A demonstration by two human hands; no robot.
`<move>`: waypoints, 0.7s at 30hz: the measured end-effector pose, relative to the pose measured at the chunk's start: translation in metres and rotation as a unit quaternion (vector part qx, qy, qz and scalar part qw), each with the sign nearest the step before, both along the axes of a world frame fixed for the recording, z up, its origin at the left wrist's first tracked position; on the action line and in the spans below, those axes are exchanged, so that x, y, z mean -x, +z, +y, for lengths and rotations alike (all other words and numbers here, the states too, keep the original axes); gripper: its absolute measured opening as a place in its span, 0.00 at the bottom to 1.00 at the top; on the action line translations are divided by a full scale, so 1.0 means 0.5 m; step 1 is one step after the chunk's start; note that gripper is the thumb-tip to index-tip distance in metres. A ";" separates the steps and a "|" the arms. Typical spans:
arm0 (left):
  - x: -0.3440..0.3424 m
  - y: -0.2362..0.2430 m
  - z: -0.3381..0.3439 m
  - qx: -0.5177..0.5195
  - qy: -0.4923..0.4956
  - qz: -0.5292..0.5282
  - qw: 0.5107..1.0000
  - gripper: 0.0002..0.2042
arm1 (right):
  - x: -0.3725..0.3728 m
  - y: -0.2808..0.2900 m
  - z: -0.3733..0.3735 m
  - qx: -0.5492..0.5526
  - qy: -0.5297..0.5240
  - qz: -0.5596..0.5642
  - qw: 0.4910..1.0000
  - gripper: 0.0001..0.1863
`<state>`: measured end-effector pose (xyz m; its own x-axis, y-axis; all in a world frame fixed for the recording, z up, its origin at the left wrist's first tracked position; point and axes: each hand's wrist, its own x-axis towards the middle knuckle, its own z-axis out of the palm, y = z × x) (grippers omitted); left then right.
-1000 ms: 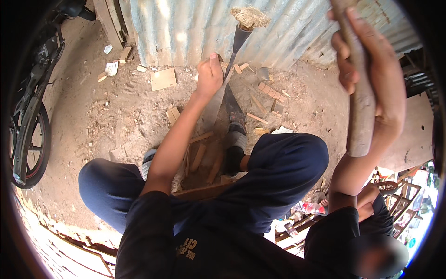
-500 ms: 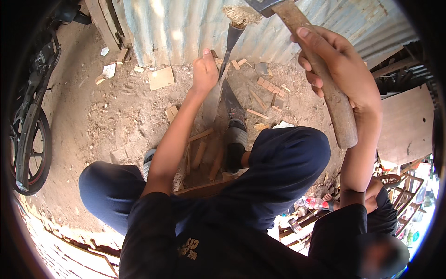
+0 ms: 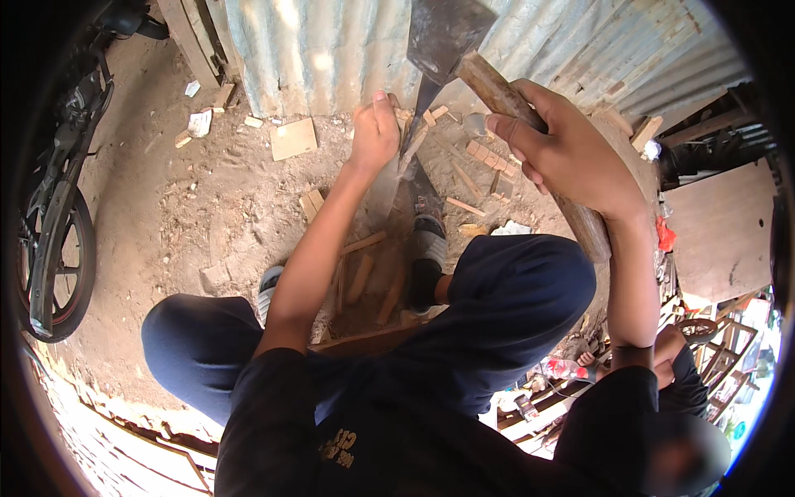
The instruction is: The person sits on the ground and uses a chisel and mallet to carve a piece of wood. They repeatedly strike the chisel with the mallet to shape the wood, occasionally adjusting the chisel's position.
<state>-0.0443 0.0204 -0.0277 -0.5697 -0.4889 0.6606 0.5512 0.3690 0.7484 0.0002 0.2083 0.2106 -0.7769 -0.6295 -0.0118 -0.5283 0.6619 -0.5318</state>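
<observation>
My right hand (image 3: 571, 149) is closed round the wooden handle of a heavy hammer (image 3: 449, 37). The dark metal head covers the top of an upright chisel (image 3: 424, 101); whether they touch, I cannot tell. My left hand (image 3: 375, 131) is closed on the chisel's lower part, thumb up. The chisel's tip is hard to make out. Beneath it a greyish flat piece of wood (image 3: 383, 192) slants toward my feet. My sandalled right foot (image 3: 428, 244) rests close by, next to a dark strip.
Wood offcuts (image 3: 494, 157) and a square board piece (image 3: 294, 139) lie on the dirt. Corrugated metal sheeting (image 3: 331, 58) stands ahead. A motorcycle (image 3: 62, 240) is at left, a wooden panel (image 3: 720, 228) at right. Another person (image 3: 683, 381) sits at lower right, near a bottle (image 3: 563, 369).
My right hand has come down and left, bringing the hammer head over the chisel's frayed wooden top, which showed before. My left hand keeps its hold.
</observation>
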 end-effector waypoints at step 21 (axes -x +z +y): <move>0.010 -0.018 0.005 0.001 0.039 -0.009 0.999 0.27 | 0.029 -0.008 -0.021 0.131 -0.095 -0.156 0.974 0.19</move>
<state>-0.0495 0.0230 -0.0369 -0.5409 -0.5316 0.6518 0.5076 0.4116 0.7569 -0.0145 0.1979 0.2067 -0.8642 -0.4872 -0.1257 -0.1938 0.5528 -0.8104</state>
